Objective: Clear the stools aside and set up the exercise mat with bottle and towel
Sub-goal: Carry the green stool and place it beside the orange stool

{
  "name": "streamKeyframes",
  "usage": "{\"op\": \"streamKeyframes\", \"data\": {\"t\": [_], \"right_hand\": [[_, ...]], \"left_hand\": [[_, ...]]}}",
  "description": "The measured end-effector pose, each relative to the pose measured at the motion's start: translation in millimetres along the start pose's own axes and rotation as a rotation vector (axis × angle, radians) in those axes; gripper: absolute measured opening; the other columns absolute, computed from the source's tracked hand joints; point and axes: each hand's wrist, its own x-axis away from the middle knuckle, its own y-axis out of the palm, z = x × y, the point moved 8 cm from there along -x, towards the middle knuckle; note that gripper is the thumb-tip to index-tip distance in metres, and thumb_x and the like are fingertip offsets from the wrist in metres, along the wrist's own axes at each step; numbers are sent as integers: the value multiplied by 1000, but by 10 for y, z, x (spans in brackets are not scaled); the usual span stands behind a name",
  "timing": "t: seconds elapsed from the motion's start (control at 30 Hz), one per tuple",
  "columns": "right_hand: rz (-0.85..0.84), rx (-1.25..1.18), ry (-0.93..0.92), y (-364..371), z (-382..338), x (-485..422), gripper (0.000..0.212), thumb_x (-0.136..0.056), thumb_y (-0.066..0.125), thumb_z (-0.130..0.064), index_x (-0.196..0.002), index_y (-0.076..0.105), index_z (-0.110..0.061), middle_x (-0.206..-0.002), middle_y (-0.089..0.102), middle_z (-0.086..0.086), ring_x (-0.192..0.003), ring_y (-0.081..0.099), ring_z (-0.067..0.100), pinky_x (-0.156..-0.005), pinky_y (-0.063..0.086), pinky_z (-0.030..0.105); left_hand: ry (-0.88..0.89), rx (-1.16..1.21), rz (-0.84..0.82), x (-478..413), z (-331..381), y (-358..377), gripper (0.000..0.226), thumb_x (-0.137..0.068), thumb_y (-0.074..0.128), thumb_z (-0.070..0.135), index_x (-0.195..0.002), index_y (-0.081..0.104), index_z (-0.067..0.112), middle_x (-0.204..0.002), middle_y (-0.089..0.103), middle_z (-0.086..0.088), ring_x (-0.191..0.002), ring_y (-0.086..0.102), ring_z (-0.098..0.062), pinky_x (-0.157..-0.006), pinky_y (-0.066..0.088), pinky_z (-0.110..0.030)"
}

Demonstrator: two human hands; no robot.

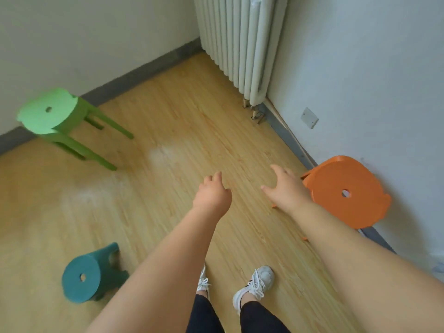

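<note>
An orange stool (346,191) stands at the right, close to the wall. My right hand (287,186) hovers just left of its seat, fingers spread, holding nothing. My left hand (212,194) is stretched out over the bare floor with its fingers curled loosely, also empty. A light green stool (51,111) stands at the far left near the wall. A small dark teal stool (84,273) sits at the lower left beside my left forearm. No mat, bottle or towel is in view.
A white radiator (236,42) hangs on the right wall in the corner. Wooden floor (180,131) stretches between the stools. My feet in white sneakers (257,283) stand at the bottom centre. A wall socket (309,117) sits low on the right wall.
</note>
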Motion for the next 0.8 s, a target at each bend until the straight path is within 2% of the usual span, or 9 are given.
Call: {"op": "streamKeyframes", "data": {"t": [0.17, 0.27, 0.43, 0.5, 0.63, 0.8], "right_hand": [[-45, 65, -152, 158, -1235, 83, 69, -90, 57, -45, -150, 28, -29, -151, 36, 1, -132, 42, 25, -96, 46, 40], [-71, 74, -199, 371, -1977, 162, 69, -88, 59, -45, -149, 30, -28, -149, 38, 3, -131, 43, 27, -99, 45, 43], [-125, 6, -230, 856, -3091, 370, 69, -86, 62, -45, -147, 35, -28, -146, 40, 6, -131, 45, 27, -100, 39, 35], [-145, -1, -253, 1040, -3461, 464, 67, -85, 62, -45, -145, 36, -31, -145, 41, 6, -129, 46, 27, -97, 40, 33], [-184, -4, -298, 1278, -4032, 501, 68, -86, 62, -46, -146, 34, -32, -144, 40, 4, -129, 46, 25, -94, 41, 34], [-213, 28, -363, 1397, -4710, 279, 66, -87, 60, -45, -146, 34, -35, -144, 39, 2, -128, 46, 23, -88, 41, 34]], "left_hand": [[-114, 138, 58, 186, -921, -654, 60, -98, 41, 32, -152, 17, 25, -154, 28, -7, -128, 44, -28, -87, 48, -37], [-182, 199, 103, 293, -1585, -1038, 60, -97, 42, 33, -152, 17, 26, -153, 30, -6, -126, 47, -27, -83, 48, -36], [-314, 323, 113, 528, -2741, -1513, 59, -97, 42, 33, -151, 20, 26, -152, 32, -6, -123, 49, -27, -75, 47, -33], [-366, 387, 98, 600, -3108, -1660, 59, -97, 42, 33, -151, 20, 25, -150, 34, -8, -117, 54, -28, -77, 50, -35], [-405, 455, 116, 587, -3538, -2007, 59, -97, 43, 32, -151, 20, 24, -147, 39, -8, -114, 57, -31, -84, 53, -40], [-423, 507, 178, 338, -3910, -2493, 60, -97, 44, 34, -151, 20, 24, -145, 40, -9, -112, 59, -31, -77, 53, -37]]}}
